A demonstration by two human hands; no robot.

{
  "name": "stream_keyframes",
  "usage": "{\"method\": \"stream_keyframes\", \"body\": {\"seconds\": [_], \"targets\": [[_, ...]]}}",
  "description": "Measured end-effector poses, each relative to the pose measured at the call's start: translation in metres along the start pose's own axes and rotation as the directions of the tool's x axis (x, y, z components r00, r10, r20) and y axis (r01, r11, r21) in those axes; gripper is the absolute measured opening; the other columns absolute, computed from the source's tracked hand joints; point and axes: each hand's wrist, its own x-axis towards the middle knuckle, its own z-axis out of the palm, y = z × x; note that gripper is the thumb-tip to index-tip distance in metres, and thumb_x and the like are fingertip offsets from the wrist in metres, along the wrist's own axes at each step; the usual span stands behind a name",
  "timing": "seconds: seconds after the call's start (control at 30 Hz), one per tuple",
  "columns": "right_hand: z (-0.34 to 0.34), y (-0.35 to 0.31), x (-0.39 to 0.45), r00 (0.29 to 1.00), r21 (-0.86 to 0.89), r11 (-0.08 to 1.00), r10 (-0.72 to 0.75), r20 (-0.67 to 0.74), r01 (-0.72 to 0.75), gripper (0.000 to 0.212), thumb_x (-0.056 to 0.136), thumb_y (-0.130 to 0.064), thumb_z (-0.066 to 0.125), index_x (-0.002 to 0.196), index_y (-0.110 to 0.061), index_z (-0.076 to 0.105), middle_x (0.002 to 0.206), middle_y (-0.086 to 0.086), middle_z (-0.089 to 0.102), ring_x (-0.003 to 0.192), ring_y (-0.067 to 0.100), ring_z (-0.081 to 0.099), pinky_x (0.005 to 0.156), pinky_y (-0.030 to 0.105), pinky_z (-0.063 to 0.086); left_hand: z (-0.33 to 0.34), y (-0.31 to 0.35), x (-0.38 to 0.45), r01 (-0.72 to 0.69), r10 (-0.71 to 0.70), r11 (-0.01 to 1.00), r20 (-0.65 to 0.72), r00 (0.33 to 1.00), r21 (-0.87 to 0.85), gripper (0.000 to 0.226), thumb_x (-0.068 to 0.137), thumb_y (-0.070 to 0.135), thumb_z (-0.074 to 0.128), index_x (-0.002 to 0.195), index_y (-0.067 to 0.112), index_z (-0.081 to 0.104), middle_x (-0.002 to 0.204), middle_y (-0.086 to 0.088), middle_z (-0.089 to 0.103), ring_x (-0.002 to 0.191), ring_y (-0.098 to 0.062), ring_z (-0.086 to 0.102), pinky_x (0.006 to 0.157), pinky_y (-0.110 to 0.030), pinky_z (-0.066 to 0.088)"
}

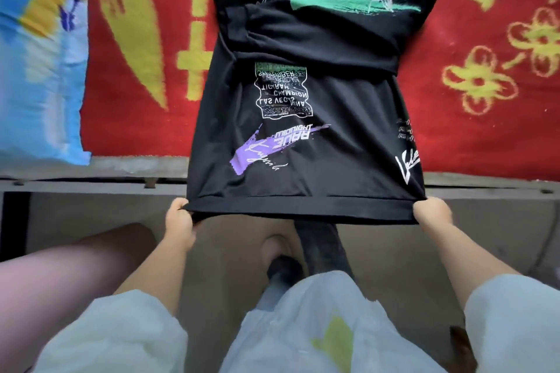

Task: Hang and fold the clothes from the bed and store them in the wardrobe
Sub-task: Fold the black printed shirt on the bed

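Note:
A black long-sleeved shirt (327, 118) with white, purple and green prints lies front up on the bed, collar away from me. Both sleeves are folded across its chest. Its hem hangs over the bed's near edge. My left hand (181, 218) pinches the hem's left corner. My right hand (431, 213) pinches the hem's right corner. The hem is stretched straight between the two hands.
A red blanket with yellow patterns (145, 48) covers the bed. A blue flowered pillow (36, 63) lies at the left. The grey bed frame edge (91, 179) runs across below them. My feet and the brown floor (236, 251) are underneath.

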Motion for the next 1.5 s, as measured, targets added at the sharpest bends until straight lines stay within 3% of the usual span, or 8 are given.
{"method": "stream_keyframes", "body": {"seconds": [0.3, 0.5, 0.67, 0.83, 0.93, 1.03, 1.37, 1.5], "targets": [[-0.003, -0.015, -0.039, 0.996, 0.433, 0.897, 0.083, 0.028, -0.087, 0.028, 0.089, 0.005, 0.031, 0.109, 0.002, 0.052, 0.116, 0.023, 0.051, 0.089, 0.034, 0.048, 0.075, 0.043, 0.04, -0.005, 0.017, -0.058, 0.238, -0.27, 0.614, 0.083, 0.959, -0.752, 0.035, 0.097, 0.012, 0.023, 0.075, 0.018, 0.049, 0.065, 0.002, 0.059, 0.063, -0.013, 0.05, 0.056, -0.02, 0.04], [-0.071, -0.086, -0.039, 0.971, 0.946, 0.228, -0.008, 0.238, -0.23, 0.022, 0.045, -0.004, 0.027, 0.064, -0.014, 0.03, 0.064, 0.002, 0.036, 0.052, 0.017, 0.036, 0.038, 0.015, 0.034, 0.04, 0.118, -0.069, 0.154, -0.066, 0.59, 0.142, 0.988, -0.793, 0.029, 0.076, 0.004, 0.034, 0.063, 0.015, 0.057, 0.041, 0.001, 0.059, 0.035, -0.011, 0.056, 0.039, -0.013, 0.044], [-0.165, -0.187, 0.009, 0.962, 0.978, 0.016, -0.177, 0.206, -0.207, 0.035, 0.03, -0.003, 0.043, 0.064, -0.011, 0.034, 0.034, 0.001, 0.042, 0.027, 0.014, 0.045, 0.036, 0.01, 0.036, 0.139, 0.251, -0.059, 0.117, 0.133, 0.433, 0.192, 0.972, -0.894, 0.038, 0.097, 0.009, 0.024, 0.074, 0.005, 0.053, 0.086, -0.01, 0.064, 0.105, -0.025, 0.061, 0.087, -0.03, 0.048], [-0.214, -0.272, 0.088, 0.966, 0.989, -0.132, -0.256, 0.025, -0.061, 0.03, 0.091, -0.002, 0.032, 0.118, -0.008, 0.041, 0.085, 0.01, 0.055, 0.095, 0.025, 0.053, 0.09, 0.034, 0.046, 0.236, 0.342, -0.026, 0.135, 0.303, 0.423, 0.281, 0.911, -0.896, 0.039, 0.1, 0.021, 0.038, 0.131, -0.002, 0.038, 0.134, -0.016, 0.042, 0.135, -0.026, 0.033, 0.109, -0.036, 0.031], [-0.192, -0.276, 0.121, 0.959, 0.914, 0.341, -0.246, -0.14, 0.221, 0.026, 0.094, -0.008, 0.041, 0.119, -0.014, 0.045, 0.1, 0.008, 0.058, 0.097, 0.019, 0.051, 0.087, 0.032, 0.041, 0.268, 0.326, 0.021, -0.327, 0.418, 0.885, 0.255, 0.872, -0.331, 0.063, 0.096, 0.017, 0.048, 0.147, 0.018, 0.01, 0.153, -0.009, 0.018, 0.138, -0.021, 0.028, 0.107, -0.03, 0.028], [-0.143, -0.251, 0.147, 0.879, 0.296, 0.831, -0.411, -0.242, 0.471, 0.046, 0.088, -0.019, 0.059, 0.13, -0.004, 0.046, 0.124, 0.018, 0.054, 0.115, 0.029, 0.049, 0.094, 0.033, 0.035, 0.272, 0.279, 0.059, -0.595, 0.567, 0.623, 0.23, 0.791, 0.508, 0.068, 0.09, 0.014, 0.057, 0.145, 0.008, 0.018, 0.149, -0.014, 0.026, 0.136, -0.026, 0.028, 0.108, -0.032, 0.024], [-0.101, -0.284, 0.163, 0.792, -0.075, 0.903, -0.409, -0.454, 0.423, 0.025, 0.093, -0.017, 0.049, 0.101, 0.005, 0.057, 0.109, 0.025, 0.051, 0.108, 0.04, 0.043, 0.086, 0.045, 0.032, 0.285, 0.311, 0.135, -0.508, 0.647, 0.528, 0.065, 0.76, 0.681, 0.059, 0.092, 0.035, 0.052, 0.132, -0.004, 0.036, 0.135, -0.022, 0.044, 0.125, -0.037, 0.04, 0.102, -0.043, 0.033], [-0.129, -0.277, 0.181, 0.736, 0.304, 0.839, -0.158, -0.658, 0.452, 0.028, 0.094, -0.013, 0.039, 0.1, 0.012, 0.051, 0.106, 0.034, 0.052, 0.101, 0.042, 0.048, 0.083, 0.039, 0.027, 0.297, 0.346, 0.141, -0.516, 0.744, 0.445, 0.018, 0.667, 0.732, 0.039, 0.1, 0.026, 0.035, 0.119, -0.007, 0.043, 0.122, -0.029, 0.05, 0.112, -0.042, 0.046, 0.087, -0.042, 0.034]]}}
